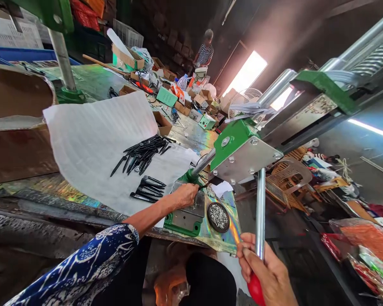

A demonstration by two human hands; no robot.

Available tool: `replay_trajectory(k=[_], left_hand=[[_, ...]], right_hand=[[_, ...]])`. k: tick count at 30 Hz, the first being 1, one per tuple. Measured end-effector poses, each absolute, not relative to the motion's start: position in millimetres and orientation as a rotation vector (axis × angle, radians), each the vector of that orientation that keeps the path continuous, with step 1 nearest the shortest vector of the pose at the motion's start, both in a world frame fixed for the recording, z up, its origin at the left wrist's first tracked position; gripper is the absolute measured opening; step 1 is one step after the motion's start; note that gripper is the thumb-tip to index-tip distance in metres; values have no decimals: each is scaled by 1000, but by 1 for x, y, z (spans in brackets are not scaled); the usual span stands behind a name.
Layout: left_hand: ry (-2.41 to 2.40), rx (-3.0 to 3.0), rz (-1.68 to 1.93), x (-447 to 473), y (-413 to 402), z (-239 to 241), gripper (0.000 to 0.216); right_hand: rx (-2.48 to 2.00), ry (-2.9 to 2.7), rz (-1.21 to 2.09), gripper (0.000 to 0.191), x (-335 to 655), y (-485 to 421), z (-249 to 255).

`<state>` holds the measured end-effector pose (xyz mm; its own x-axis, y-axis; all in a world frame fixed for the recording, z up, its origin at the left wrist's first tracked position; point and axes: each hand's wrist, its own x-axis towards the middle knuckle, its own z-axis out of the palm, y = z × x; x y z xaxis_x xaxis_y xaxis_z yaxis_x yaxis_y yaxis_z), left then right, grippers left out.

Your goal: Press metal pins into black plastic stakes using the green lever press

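My left hand [185,195] is closed at the base of a green hand press [182,227], under its column. A slim dark piece [204,186] sticks out past its fingertips; its far end is hard to make out. My right hand [268,270] is closed around the lower end of the press's steel lever [260,212], at its red knob [256,289]. Left of the press, slim black pointed pieces [142,155] lie heaped on a white foam sheet [99,123]. A smaller group of black pieces [148,189] lies nearer the press. Small silvery pins fill a round dark dish [218,217].
A brown cardboard box [19,157] stands at the left, near a second green press [67,95]. Boxes, bags and a green case [166,97] crowd the bench's far end. Beyond it is another person [205,53]. A plastic chair [290,174] stands at right.
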<state>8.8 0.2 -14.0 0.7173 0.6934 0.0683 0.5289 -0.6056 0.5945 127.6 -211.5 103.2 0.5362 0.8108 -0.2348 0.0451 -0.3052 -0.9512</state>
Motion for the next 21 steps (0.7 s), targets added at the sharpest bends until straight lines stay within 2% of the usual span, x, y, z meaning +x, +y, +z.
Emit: replay_trajectory(k=[5,17,21], left_hand=[[935,2439,290,8,1,-11,31],[944,2433,306,7,-2,-13,33],[1017,2392,327,4,-8,-15,27]], right_hand=[[-1664,-724,780,36,121,-201,81],[-1661,-748,836,37,132,-187,56],[-1687,-739,847,37,135,-184,52]])
